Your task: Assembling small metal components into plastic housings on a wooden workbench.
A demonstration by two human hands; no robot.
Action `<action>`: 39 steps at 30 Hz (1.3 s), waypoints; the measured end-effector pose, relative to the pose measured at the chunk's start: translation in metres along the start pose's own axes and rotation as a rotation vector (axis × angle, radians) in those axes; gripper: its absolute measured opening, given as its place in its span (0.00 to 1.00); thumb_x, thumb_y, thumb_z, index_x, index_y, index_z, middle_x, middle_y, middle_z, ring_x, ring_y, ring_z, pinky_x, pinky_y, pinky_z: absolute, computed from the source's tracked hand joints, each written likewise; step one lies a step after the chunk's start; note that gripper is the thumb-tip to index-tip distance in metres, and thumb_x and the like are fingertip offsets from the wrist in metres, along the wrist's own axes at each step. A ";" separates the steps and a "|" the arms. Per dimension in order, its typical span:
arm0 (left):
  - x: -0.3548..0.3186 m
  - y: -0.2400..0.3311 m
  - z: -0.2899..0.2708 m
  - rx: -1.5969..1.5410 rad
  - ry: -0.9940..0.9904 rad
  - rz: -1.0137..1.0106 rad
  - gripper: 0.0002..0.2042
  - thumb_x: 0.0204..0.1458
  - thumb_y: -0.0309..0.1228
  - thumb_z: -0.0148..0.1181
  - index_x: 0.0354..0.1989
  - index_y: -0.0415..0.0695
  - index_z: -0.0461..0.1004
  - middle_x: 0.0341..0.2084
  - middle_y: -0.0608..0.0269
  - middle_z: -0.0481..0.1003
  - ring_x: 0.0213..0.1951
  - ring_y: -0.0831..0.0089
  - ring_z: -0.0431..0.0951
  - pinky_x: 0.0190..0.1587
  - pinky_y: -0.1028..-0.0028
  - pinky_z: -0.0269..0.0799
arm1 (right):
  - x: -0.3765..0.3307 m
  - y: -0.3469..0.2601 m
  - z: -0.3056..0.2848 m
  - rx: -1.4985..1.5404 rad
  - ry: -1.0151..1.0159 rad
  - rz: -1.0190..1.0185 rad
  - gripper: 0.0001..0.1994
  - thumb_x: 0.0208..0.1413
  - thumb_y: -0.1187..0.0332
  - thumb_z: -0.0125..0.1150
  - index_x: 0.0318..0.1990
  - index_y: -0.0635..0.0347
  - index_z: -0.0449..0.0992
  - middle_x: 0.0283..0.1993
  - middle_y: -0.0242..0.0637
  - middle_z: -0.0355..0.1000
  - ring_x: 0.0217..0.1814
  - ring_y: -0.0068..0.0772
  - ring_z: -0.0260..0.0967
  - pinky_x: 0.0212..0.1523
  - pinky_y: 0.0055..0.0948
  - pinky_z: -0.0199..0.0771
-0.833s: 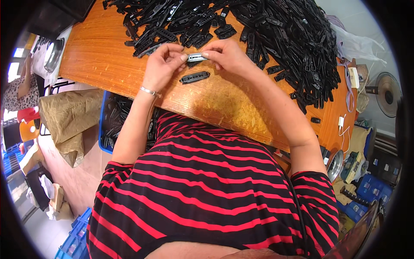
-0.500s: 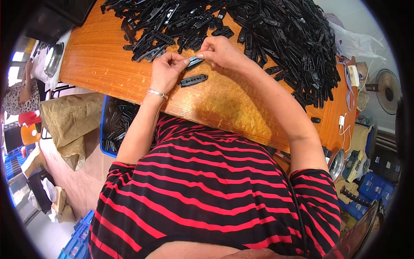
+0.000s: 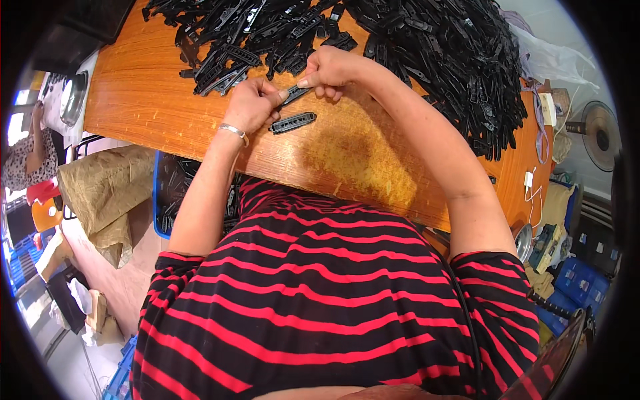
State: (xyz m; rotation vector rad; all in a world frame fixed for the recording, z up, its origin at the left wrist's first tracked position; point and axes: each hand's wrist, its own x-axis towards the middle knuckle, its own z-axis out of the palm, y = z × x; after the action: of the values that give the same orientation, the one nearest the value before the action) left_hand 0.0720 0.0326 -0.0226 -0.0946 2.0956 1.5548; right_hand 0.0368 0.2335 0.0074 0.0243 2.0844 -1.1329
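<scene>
Between my two hands is a slim black plastic part, tilted up to the right. My left hand pinches its lower left end, thumb on top. The fingers of my right hand are closed on its upper right end. Just below, a second black slotted part lies on the wooden table, apart from both hands. Beyond my hands spreads a heap of similar black parts, close to my right fingers.
A larger pile of black parts covers the table's far right. Left of my lap stands a blue crate holding black parts, beside brown wrapping paper. A fan stands at right. Another person is at far left.
The held part has turned so its slotted dark face shows instead of a shiny pale one. Both hands still grip it, and the whole view has shifted slightly.
</scene>
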 end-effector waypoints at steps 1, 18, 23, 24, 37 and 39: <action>0.001 0.001 -0.001 -0.002 -0.001 -0.008 0.10 0.53 0.29 0.64 0.28 0.37 0.69 0.16 0.65 0.72 0.15 0.80 0.70 0.16 0.81 0.64 | -0.002 -0.001 0.000 0.002 -0.021 0.003 0.12 0.56 0.66 0.63 0.30 0.66 0.70 0.20 0.36 0.72 0.14 0.23 0.66 0.15 0.26 0.71; -0.004 0.004 0.004 -0.030 0.061 0.035 0.10 0.49 0.29 0.66 0.26 0.36 0.71 0.15 0.64 0.72 0.15 0.80 0.71 0.16 0.80 0.64 | -0.005 0.006 -0.005 -0.058 -0.093 -0.021 0.16 0.59 0.58 0.59 0.29 0.63 0.69 0.20 0.36 0.72 0.17 0.25 0.70 0.18 0.26 0.74; -0.005 0.008 0.007 -0.056 0.083 -0.007 0.10 0.49 0.29 0.66 0.26 0.37 0.71 0.15 0.65 0.72 0.14 0.81 0.70 0.15 0.80 0.64 | -0.003 0.007 -0.005 -0.048 -0.073 -0.014 0.17 0.58 0.58 0.59 0.28 0.63 0.68 0.20 0.37 0.72 0.16 0.27 0.70 0.17 0.26 0.74; -0.002 0.005 0.006 -0.020 0.077 0.003 0.10 0.49 0.29 0.65 0.26 0.38 0.70 0.14 0.65 0.72 0.14 0.81 0.70 0.16 0.80 0.64 | -0.001 0.004 -0.005 -0.070 -0.074 -0.004 0.17 0.58 0.59 0.60 0.28 0.63 0.67 0.20 0.38 0.72 0.16 0.27 0.70 0.17 0.26 0.74; -0.003 -0.007 0.009 0.098 0.123 0.114 0.11 0.48 0.30 0.66 0.25 0.39 0.70 0.15 0.65 0.72 0.18 0.78 0.71 0.23 0.74 0.67 | -0.011 0.009 0.011 0.011 0.019 -0.056 0.13 0.60 0.65 0.57 0.31 0.63 0.63 0.18 0.35 0.69 0.13 0.25 0.67 0.13 0.25 0.69; -0.003 -0.010 0.007 0.149 0.142 0.134 0.11 0.48 0.30 0.66 0.25 0.39 0.70 0.15 0.64 0.72 0.19 0.76 0.72 0.24 0.74 0.68 | -0.014 0.007 0.014 0.026 0.029 -0.051 0.13 0.60 0.65 0.58 0.30 0.63 0.63 0.18 0.34 0.69 0.13 0.24 0.66 0.13 0.25 0.68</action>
State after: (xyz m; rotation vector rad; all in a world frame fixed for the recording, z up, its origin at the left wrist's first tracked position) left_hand 0.0805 0.0354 -0.0312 -0.0120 2.3659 1.4999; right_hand 0.0576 0.2315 0.0068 0.0001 2.1059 -1.1972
